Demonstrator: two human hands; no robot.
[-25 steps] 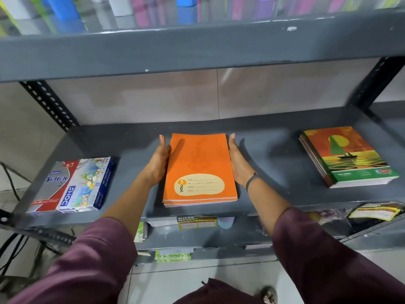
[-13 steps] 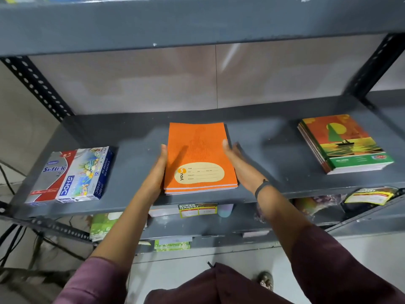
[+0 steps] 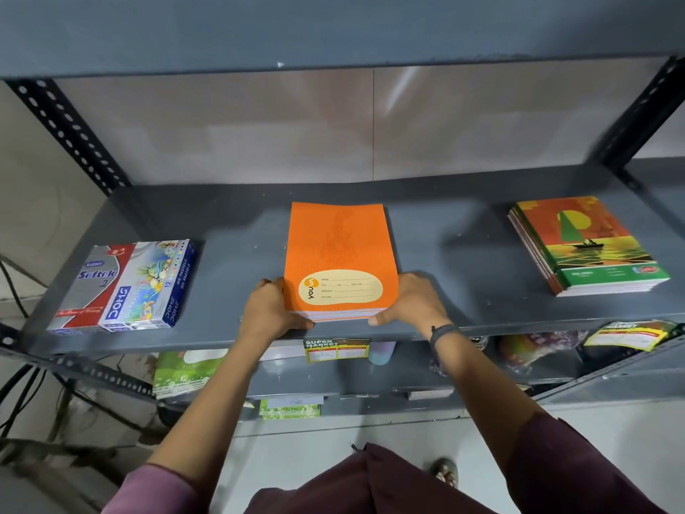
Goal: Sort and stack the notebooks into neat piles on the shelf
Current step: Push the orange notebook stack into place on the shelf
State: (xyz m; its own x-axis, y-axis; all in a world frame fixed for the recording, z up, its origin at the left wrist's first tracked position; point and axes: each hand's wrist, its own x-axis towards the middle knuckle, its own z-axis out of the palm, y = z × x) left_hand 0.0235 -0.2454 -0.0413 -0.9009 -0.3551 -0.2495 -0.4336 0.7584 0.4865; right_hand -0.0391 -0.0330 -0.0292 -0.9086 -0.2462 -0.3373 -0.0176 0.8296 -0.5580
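Orange notebooks [image 3: 339, 259] lie stacked mid-shelf [image 3: 463, 254], near corners held between the left hand [image 3: 272, 309] and right hand [image 3: 415, 304], fingers apparently curled under; light, floppy, slippery covers suit gripping the stack's thick edges.

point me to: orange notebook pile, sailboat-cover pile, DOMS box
orange notebook pile [image 3: 339, 246]: head view, middle of the top cover.
sailboat-cover pile [image 3: 589, 241]: head view, top cover near the boat picture.
DOMS box [image 3: 146, 285]: head view, its printed top face.
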